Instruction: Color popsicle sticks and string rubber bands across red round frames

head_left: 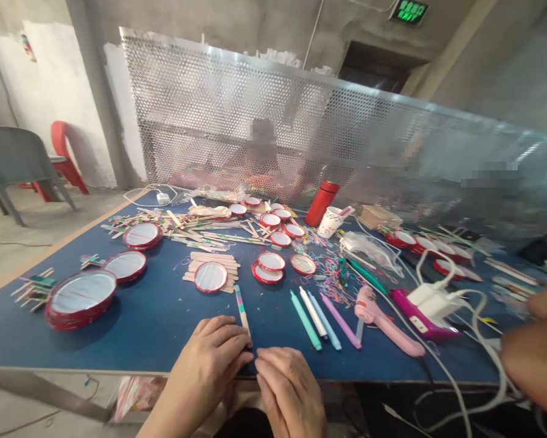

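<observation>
At the table's front edge, my left hand (216, 351) is closed, its fingers curled and pressed together. The lower end of a wooden craft stick (241, 309) with green and purple bands meets these fingertips; the stick appears to lie on the table. My right hand (292, 389) sits just beside the left, fingers bent and together, the tips almost touching the left ones. Whatever the fingers hold, if anything, is hidden. Ahead, a red-rimmed round disc (210, 277) rests on a row of plain craft sticks (231, 266).
Pastel pens (306, 319), a pink glue gun (387, 322) and a magenta power strip (423, 316) with white cables lie right. Stacked red-rimmed discs (82, 298) stand left. Behind are a red bottle (322, 204), a paper cup (330, 222) and a perforated metal screen (236, 115). Another person's arm (535, 359) enters right.
</observation>
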A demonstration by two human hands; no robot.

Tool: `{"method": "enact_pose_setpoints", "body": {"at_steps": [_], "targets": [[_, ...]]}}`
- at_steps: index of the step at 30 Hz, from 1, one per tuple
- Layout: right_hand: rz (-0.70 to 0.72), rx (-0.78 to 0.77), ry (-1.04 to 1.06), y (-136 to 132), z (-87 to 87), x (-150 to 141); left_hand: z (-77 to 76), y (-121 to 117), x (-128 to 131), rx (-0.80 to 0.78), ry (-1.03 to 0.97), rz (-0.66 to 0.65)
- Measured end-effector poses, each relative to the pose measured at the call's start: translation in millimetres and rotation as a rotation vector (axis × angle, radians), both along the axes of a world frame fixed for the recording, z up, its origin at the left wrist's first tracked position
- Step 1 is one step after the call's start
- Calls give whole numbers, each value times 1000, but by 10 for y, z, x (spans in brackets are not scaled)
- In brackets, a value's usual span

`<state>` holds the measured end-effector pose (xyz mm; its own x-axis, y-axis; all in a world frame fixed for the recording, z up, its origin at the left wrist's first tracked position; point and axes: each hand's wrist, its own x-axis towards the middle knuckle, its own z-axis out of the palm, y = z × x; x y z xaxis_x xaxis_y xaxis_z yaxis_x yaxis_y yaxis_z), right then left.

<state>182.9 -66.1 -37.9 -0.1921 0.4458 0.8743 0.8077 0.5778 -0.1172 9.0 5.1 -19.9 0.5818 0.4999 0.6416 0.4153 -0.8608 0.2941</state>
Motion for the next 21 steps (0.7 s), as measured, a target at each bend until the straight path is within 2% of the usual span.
{"method": "enact_pose_setpoints", "body": {"at_steps": [7,15,18,21], "targets": [[-244,6,29,-105,68,660,-19,41,-15,41,59,6],[-569,31,-139,-106,147,1390,-156,121,-53,145,96,-8],[-744,-37,-206,-139,187,1691,-193,171,-82,178,91,-38],[-891,-193,-274,-185,202,1967,-210,203,-98,174,62,-44]]}}
